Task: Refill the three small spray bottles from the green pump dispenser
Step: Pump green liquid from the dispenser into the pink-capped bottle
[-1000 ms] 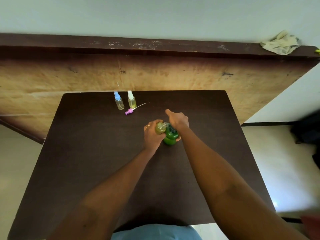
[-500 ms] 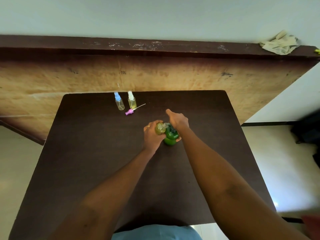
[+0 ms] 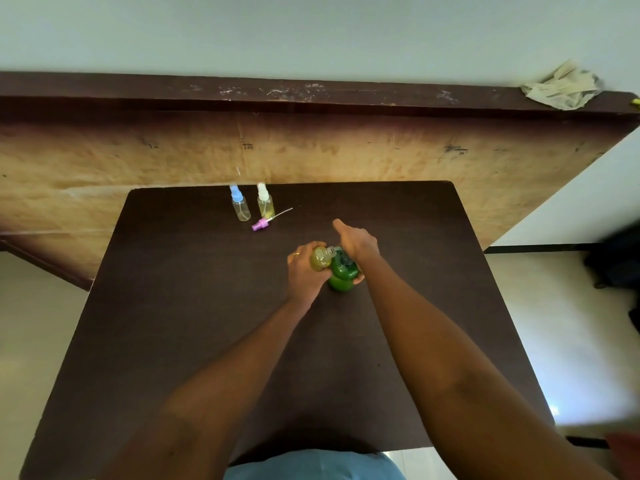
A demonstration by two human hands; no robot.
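- While both hands work at its middle, the dark, fine-grained table point(image 3: 173, 323) lies flat under the grip.
- Right hand point(image 3: 355, 239) wraps the glossy, bulbous green pump dispenser point(image 3: 341, 275), forefinger stuck out.
- Left hand point(image 3: 304, 271) clasps the clear uncapped bottle point(image 3: 320, 258), yellowish inside, its neck against the pump.
- Beyond the grip, leftward: blue-capped bottle point(image 3: 239, 204) and white-capped bottle point(image 3: 265, 202) upright, pink spray head point(image 3: 261, 224) lying flat.
- Against half a second ago, nothing's shifted.

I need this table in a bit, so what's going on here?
A person is refilling small spray bottles. The left hand holds an uncapped bottle with yellowish liquid at the green pump dispenser, and the right hand sits over the pump top. A pink spray top lies on the table by the blue-capped bottle and white-capped bottle near the far edge.
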